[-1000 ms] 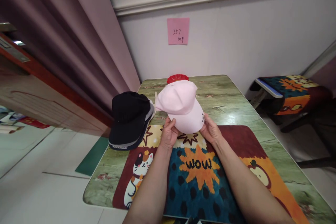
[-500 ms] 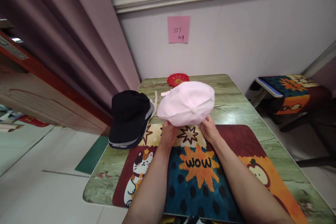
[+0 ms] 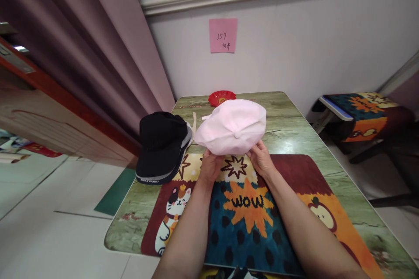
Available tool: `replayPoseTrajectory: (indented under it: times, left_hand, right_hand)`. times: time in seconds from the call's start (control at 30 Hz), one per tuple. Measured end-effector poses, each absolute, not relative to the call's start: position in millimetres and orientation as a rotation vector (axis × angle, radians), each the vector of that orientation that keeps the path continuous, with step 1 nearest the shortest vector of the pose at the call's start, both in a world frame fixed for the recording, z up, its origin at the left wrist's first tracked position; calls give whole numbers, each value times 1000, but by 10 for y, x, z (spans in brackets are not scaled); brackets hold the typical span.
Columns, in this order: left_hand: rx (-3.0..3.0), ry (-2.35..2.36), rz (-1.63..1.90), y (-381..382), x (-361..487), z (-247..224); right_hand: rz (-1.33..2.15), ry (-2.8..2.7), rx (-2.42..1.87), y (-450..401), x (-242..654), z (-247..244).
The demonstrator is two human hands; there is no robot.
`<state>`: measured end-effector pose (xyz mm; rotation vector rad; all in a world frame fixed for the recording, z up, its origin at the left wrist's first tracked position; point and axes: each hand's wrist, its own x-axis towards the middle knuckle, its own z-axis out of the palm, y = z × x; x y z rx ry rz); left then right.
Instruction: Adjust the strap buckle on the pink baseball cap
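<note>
A pale pink cap (image 3: 234, 126) with a button on its crown is held up over the back of the patterned mat (image 3: 252, 226). My left hand (image 3: 211, 165) grips its lower edge on the left, and my right hand (image 3: 260, 157) grips the lower edge on the right. The cap hides several of my fingertips. Dark caps (image 3: 160, 146), apparently stacked with a grey one, lie on the table left of my left hand. A light strap (image 3: 194, 124) sticks up beside them.
Behind the pink cap, a red scalloped dish (image 3: 221, 97) stands on the green marbled table (image 3: 291, 126). A pink note (image 3: 223, 35) is on the wall. At the right is a stool (image 3: 363, 113) with a patterned cover; a wooden door and curtain stand at the left.
The pink cap has tilted slightly in my hands, and its button has shifted a little left and up. Both hands still hold it.
</note>
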<state>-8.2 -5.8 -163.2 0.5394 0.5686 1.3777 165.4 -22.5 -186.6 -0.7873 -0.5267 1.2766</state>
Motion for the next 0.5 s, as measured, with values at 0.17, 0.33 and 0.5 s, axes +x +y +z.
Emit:
replayPoseTrajectory:
  times: [0.17, 0.33, 0.5]
  left_hand:
    - [594, 729, 1392, -65, -81, -1667]
    - [588, 713, 1370, -57, -89, -1636]
    - [423, 608, 1268, -71, -163, -1557]
  right_hand:
    - [1234, -468, -772, -201, 1703, -1888]
    - [1141, -510, -750, -184, 1772, -1853]
    - [1066, -535, -738, -201, 1799, -1815]
